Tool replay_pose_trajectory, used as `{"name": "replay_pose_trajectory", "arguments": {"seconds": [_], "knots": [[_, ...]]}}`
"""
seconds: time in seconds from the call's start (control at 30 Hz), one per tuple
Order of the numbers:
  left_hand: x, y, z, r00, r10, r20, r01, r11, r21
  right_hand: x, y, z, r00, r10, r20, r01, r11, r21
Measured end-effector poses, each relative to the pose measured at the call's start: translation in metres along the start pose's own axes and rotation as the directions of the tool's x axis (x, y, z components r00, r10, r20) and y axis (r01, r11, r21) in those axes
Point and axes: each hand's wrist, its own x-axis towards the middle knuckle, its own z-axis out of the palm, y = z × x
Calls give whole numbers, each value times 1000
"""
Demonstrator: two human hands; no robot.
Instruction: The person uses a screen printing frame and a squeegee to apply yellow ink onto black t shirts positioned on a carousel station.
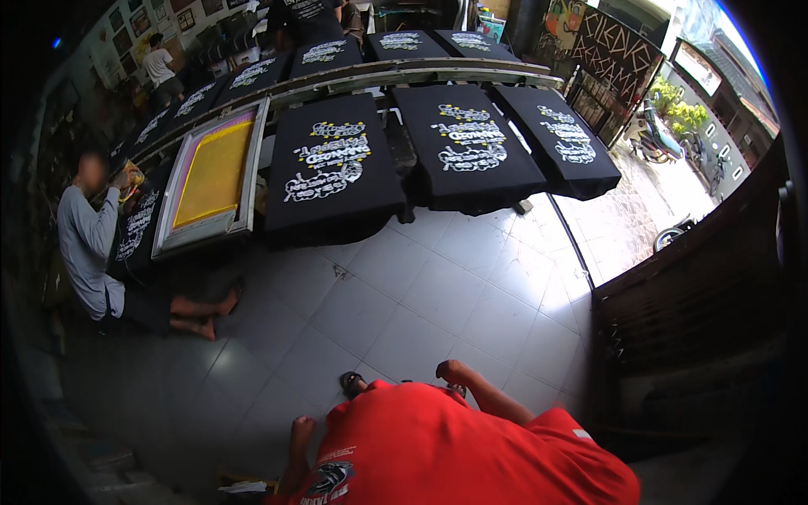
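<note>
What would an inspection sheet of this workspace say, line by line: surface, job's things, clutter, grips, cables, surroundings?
Surface: grey tiled floor; beyond it, two rows of boards along a long rail.
Job's things: black shirts spread on the boards, printed in white and yellow; framed screen with yellow-stained mesh at the near row's left.
Clutter: small dark patch on the floor, nature unclear; pale item at the lower edge, too unclear to name.
Grips: left grip and right grip apart from the shirts; no object visible in either.
Cables: nothing seen.
Surroundings: co-worker in grey top at left; person in white top farther back; motorbike outside, right.
</note>
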Motion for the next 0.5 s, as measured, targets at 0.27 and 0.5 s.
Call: {"name": "replay_pose_trajectory", "arguments": {"seconds": [0.27,0.5], "knots": [[-47,229,141,918,310,248,-220,917,-332,-189,63,-24,813,556,-170,-183,522,833],[-157,520,208,506,741,442,440,219,-871,-208,-1,-201,859,344,-380,513,-566,646]]}}
